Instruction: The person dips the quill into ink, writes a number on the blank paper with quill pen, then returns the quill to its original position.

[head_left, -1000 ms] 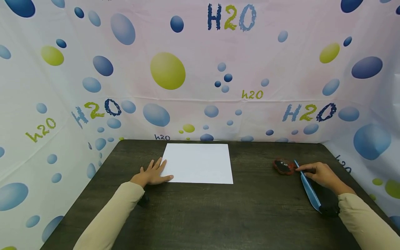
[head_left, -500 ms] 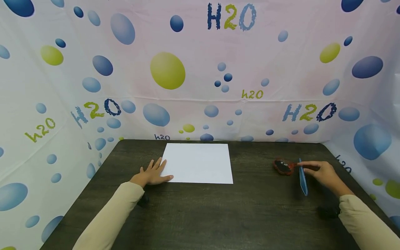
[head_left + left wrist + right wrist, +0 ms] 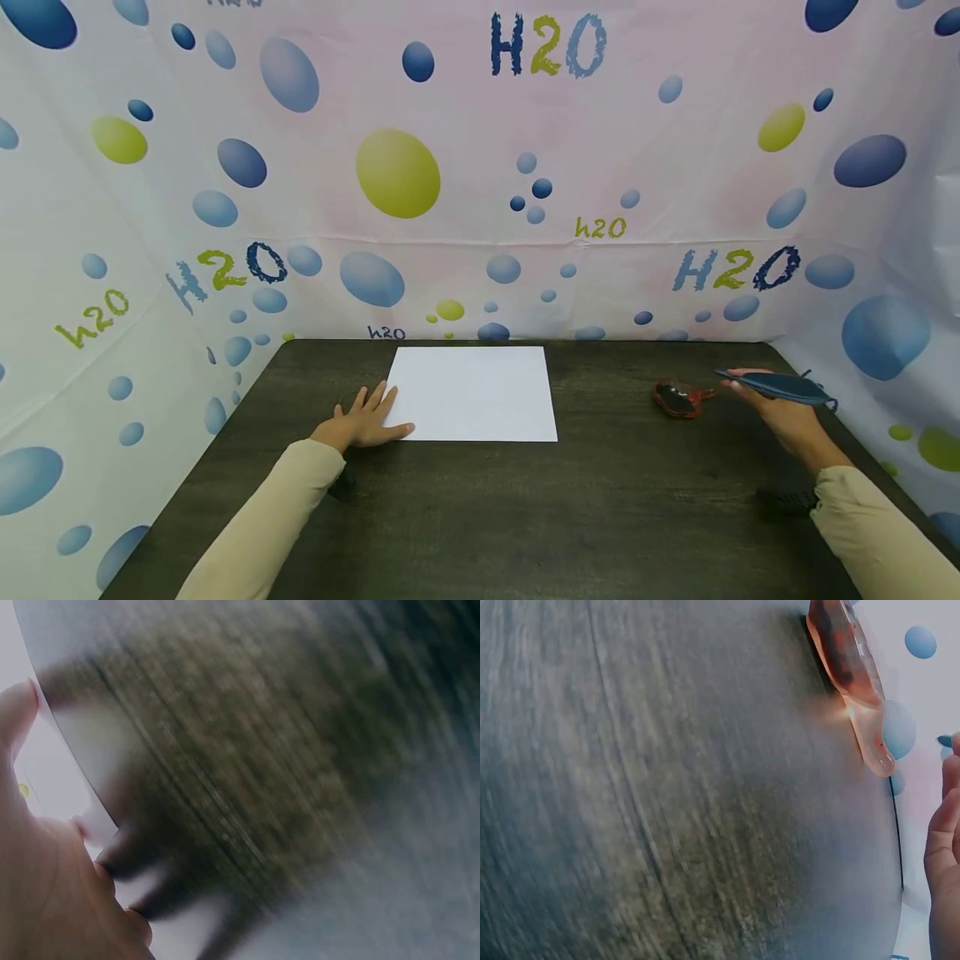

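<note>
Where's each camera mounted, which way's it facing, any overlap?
Head: on the head, facing forward and down over the table; left hand, right hand and sleeves show.
Left wrist: on that wrist, looking across the table; part of that hand at left.
Right wrist: on that wrist, looking toward the red object; part of that hand at right.
Head and right wrist share that object.

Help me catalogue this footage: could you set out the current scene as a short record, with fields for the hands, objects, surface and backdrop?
Left hand: fingers spread, at the left edge of the white paper sheet
Right hand: holds a flat blue item, exact type unclear
Red translucent item: on the table, between paper and right hand; dark in the middle, perhaps sunglasses
Surface: dark, wood-grained
Backdrop: white bubble-print cloth lettered H2O
</note>
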`<state>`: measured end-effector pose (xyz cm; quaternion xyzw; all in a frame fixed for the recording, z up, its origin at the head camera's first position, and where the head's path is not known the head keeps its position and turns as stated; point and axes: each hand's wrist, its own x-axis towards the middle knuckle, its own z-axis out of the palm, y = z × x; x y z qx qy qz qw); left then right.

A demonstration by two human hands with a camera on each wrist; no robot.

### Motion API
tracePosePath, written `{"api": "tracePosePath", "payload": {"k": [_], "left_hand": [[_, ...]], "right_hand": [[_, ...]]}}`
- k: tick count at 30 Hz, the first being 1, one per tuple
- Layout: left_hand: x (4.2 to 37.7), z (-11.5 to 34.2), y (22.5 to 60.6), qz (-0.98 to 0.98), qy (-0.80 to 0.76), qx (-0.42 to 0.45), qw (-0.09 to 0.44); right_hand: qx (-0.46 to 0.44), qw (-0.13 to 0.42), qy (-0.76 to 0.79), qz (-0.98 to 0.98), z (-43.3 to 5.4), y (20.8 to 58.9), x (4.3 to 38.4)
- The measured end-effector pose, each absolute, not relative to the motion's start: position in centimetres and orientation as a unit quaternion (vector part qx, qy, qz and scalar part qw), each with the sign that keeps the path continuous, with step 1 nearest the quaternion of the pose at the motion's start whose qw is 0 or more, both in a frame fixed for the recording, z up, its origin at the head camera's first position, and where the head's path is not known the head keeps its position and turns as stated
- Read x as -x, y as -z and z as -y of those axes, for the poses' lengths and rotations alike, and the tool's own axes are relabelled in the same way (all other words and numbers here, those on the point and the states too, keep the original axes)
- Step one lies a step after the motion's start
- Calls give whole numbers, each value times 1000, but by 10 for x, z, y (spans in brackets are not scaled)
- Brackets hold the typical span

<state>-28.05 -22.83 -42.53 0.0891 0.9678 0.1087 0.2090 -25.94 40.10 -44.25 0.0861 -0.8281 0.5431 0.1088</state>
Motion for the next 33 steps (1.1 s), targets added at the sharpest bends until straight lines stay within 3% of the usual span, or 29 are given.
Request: {"api": "tracePosePath", "payload": {"k": [7, 33], "left_hand": [[285, 233, 431, -966, -108, -89, 215], [294, 241, 450, -969, -114, -89, 200]], "right_hand": [[-42, 98, -479, 871, -396, 439, 259], [-84, -29, -429, 899, -383, 427, 266]]}}
